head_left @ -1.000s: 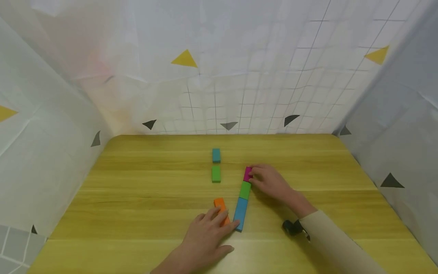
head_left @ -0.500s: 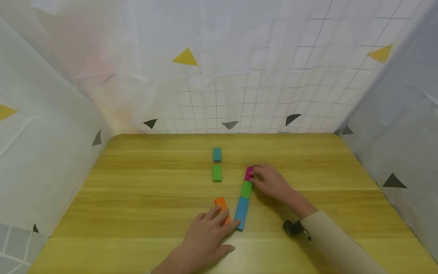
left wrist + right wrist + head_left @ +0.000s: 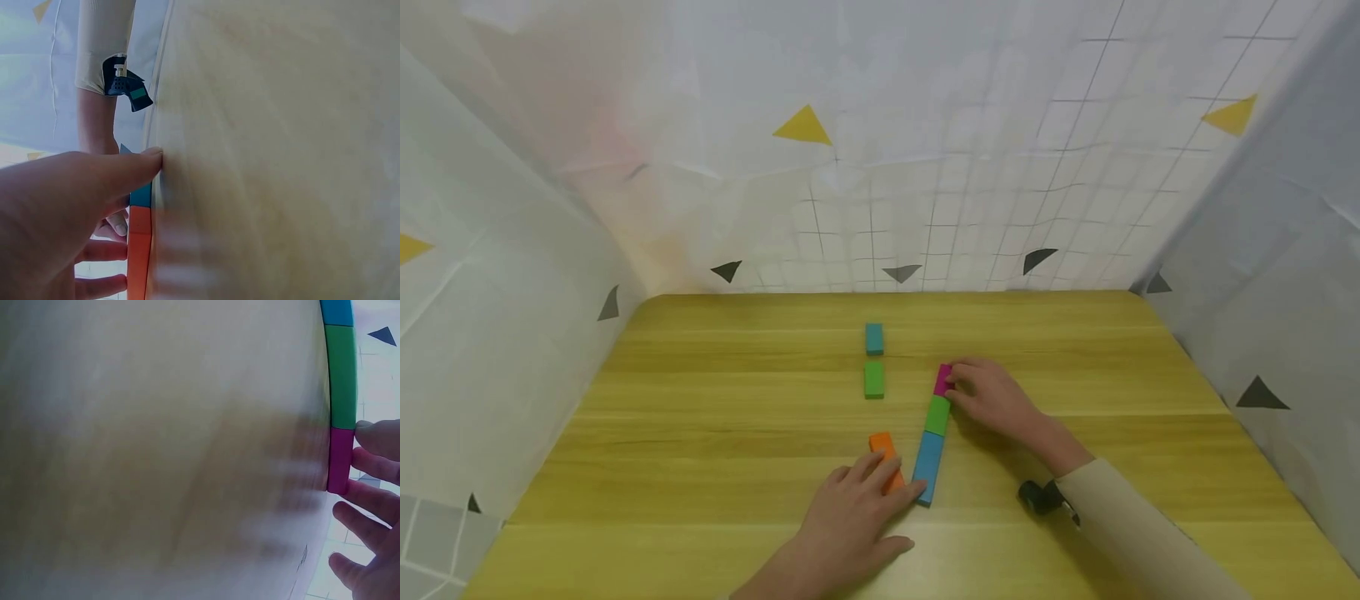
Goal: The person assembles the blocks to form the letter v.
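In the head view a row of blocks, blue (image 3: 928, 458), green (image 3: 937, 416) and magenta (image 3: 942, 380), lies end to end, slanting away to the right. My right hand (image 3: 996, 404) holds the magenta block at the far end, its thumb by the green joint and a finger at the other end. An orange block (image 3: 881, 442) lies slanted left of the blue one. My left hand (image 3: 850, 525) rests with extended fingers on the orange block, and one fingertip touches the near end of the blue block. The left hand partly hides the orange block.
Farther back, another green block (image 3: 874, 381) and a small teal block (image 3: 874, 339) lie in line with a gap between them. A black wrist device (image 3: 1040, 497) hangs below the right sleeve. White sheeting (image 3: 737, 208) encloses the wooden table (image 3: 700, 483).
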Tool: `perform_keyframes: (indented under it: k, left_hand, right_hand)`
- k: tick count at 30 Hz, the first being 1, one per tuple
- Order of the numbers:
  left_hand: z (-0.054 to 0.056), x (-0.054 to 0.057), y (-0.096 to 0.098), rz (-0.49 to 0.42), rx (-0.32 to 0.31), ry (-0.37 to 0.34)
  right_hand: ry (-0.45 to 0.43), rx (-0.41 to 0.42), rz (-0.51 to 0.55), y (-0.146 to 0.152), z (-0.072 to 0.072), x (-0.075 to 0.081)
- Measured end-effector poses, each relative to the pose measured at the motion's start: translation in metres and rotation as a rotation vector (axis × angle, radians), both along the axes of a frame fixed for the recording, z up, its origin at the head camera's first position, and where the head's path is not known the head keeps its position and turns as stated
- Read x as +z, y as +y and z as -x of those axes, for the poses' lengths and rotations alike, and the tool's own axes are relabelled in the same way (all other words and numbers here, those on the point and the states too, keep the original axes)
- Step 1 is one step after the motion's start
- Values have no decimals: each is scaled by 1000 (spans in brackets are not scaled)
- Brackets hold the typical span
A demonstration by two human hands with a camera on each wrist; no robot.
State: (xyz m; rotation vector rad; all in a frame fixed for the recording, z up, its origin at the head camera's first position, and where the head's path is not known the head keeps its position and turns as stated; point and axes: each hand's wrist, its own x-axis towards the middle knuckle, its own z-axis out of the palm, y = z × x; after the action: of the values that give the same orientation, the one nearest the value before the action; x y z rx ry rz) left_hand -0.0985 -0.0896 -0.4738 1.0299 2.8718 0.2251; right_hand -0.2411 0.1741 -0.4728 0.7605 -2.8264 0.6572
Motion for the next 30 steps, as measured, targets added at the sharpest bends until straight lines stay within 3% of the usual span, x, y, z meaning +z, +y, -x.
perform_keyframes:
  k: [21,30]
  left_hand:
    - [-1,0,0,17,12,29]
    - [-2,-5,0,-17,-11,97]
  right_hand:
    - [2,-11,6,-1,-1,0]
    - [11,-5,9,0,1,-3]
